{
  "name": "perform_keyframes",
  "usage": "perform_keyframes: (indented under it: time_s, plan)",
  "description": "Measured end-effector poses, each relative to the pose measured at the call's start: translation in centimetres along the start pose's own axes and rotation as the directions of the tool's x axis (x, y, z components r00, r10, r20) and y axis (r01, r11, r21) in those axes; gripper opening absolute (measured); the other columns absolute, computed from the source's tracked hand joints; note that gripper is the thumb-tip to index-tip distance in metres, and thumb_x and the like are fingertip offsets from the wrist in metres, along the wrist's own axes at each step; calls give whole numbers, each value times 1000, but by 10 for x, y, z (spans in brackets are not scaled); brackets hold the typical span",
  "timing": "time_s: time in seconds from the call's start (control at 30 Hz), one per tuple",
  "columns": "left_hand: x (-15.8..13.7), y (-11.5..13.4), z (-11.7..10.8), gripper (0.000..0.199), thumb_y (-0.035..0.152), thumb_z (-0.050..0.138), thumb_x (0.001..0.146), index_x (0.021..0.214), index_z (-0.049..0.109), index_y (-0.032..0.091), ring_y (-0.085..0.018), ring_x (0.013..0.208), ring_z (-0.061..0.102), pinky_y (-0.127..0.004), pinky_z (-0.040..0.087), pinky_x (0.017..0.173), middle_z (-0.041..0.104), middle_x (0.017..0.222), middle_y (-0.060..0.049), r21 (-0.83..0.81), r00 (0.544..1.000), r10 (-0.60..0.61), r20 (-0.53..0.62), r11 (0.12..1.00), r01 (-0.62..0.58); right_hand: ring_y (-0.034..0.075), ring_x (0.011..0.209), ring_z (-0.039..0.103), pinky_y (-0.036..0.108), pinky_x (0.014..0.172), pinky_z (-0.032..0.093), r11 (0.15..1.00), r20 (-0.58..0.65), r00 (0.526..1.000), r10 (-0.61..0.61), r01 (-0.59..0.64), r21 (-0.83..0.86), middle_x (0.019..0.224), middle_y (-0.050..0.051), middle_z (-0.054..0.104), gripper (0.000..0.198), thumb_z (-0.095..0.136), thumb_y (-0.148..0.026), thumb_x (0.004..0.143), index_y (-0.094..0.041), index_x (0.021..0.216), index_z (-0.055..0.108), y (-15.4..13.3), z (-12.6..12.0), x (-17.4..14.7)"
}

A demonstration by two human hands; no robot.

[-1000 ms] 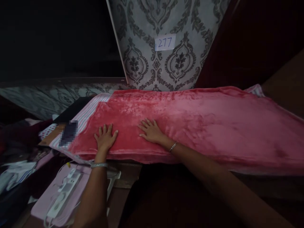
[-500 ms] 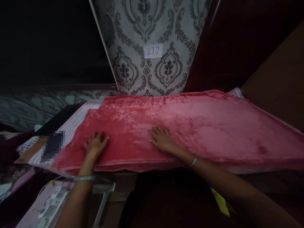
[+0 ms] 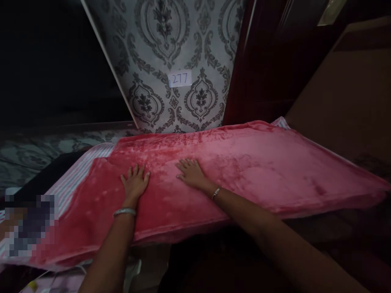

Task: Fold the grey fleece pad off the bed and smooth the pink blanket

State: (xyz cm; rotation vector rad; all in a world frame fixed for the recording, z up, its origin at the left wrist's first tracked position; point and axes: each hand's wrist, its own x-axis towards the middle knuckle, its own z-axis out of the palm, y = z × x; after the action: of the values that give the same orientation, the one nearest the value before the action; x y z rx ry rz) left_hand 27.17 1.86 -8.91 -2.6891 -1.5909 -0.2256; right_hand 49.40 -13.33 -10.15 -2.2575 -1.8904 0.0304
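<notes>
A plush red-pink blanket (image 3: 269, 167) lies spread across a long raised surface in front of me. My left hand (image 3: 134, 185) rests palm down on its left part, fingers spread, with a bangle (image 3: 124, 211) at the wrist. Flat on the middle of the blanket is my right hand (image 3: 192, 173), its fingers stretched out and slightly apart; a thin bracelet (image 3: 216, 193) circles that wrist. Neither hand grips the fabric. Beneath the blanket, a striped cloth (image 3: 71, 175) shows along the left side, and a corner of it peeks out at the far right.
Behind the blanket stands a patterned wall (image 3: 174, 49) with a paper label (image 3: 180, 78) reading 277. A large dark screen-like panel (image 3: 55, 61) is at the left, a dark red panel (image 3: 262, 61) at the right. A blurred-out patch (image 3: 33, 226) covers something on the left end.
Both hands have slid forward over the blanket, the left one also toward the right. The view has shifted, so the wall label and the blanket's far edge sit lower and further left.
</notes>
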Motion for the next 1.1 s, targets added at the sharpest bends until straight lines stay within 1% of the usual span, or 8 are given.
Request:
perform_keyframes:
  time_s: [0.1, 0.17, 0.4, 0.6, 0.73, 0.87, 0.93, 1.1]
  plan:
    - [3, 0, -1, 66, 48, 24, 103, 160, 40, 18, -37, 157, 23, -72, 18, 122, 31, 169, -16, 6, 1000, 6, 3, 1000, -6, 31, 158, 22, 60, 126, 16, 989, -16, 989, 149, -149, -16, 171, 11, 28, 64, 38, -56, 106, -25, 161, 39, 35, -8, -19]
    - [4, 1, -3, 67, 49, 23, 103, 160, 39, 18, -37, 157, 24, -72, 19, 122, 31, 169, -15, 8, 1000, 2, 10, 1000, -2, 33, 158, 21, 61, 125, 16, 976, -15, 976, 215, -216, -21, 171, 11, 28, 64, 39, -56, 106, -24, 161, 40, 49, -14, -27]
    - [7, 2, -3, 68, 50, 20, 103, 159, 41, 17, -37, 156, 25, -70, 19, 123, 33, 168, -15, 3, 1000, -7, -10, 1000, 7, 32, 159, 18, 64, 124, 16, 976, -40, 976, 215, -216, -34, 172, 9, 25, 62, 36, -57, 106, -28, 162, 38, 80, -23, -33]
    - [7, 4, -6, 69, 51, 19, 103, 160, 41, 19, -37, 156, 26, -70, 20, 123, 32, 169, -14, -17, 1000, -17, -3, 1000, 17, 32, 158, 22, 63, 124, 20, 936, -55, 941, 335, -339, -96, 171, 7, 27, 61, 32, -56, 107, -30, 162, 38, 152, -27, -63]
    - [8, 4, -7, 70, 51, 20, 102, 159, 42, 18, -38, 155, 27, -71, 21, 122, 33, 169, -15, -17, 1000, -11, -14, 1000, 11, 33, 157, 24, 65, 122, 22, 879, -63, 889, 454, -459, -132, 171, 6, 28, 60, 31, -55, 107, -31, 161, 39, 194, -35, -90]
    - [9, 3, -7, 72, 51, 18, 101, 158, 43, 15, -40, 154, 29, -74, 23, 120, 35, 167, -18, -30, 1000, 6, -21, 1000, -6, 34, 158, 19, 66, 121, 24, 771, -117, 778, 617, -627, -107, 173, 9, 21, 63, 28, -55, 107, -30, 164, 34, 227, -44, -113]
    - [10, 3, -7, 73, 52, 17, 100, 158, 43, 16, -40, 154, 30, -73, 23, 120, 36, 167, -18, -30, 999, 8, -32, 1000, -9, 34, 158, 19, 66, 121, 25, 745, -148, 747, 648, -662, -83, 173, 10, 21, 64, 26, -54, 107, -28, 165, 30, 243, -45, -124]
    - [12, 6, -10, 76, 53, 14, 99, 160, 39, 15, -40, 155, 26, -73, 22, 120, 30, 170, -17, -27, 1000, -22, 6, 999, 22, 29, 158, 23, 57, 123, 28, 784, -83, 785, 614, -619, -57, 172, 8, 23, 61, 24, -49, 108, -27, 165, 31, 273, -45, -148]
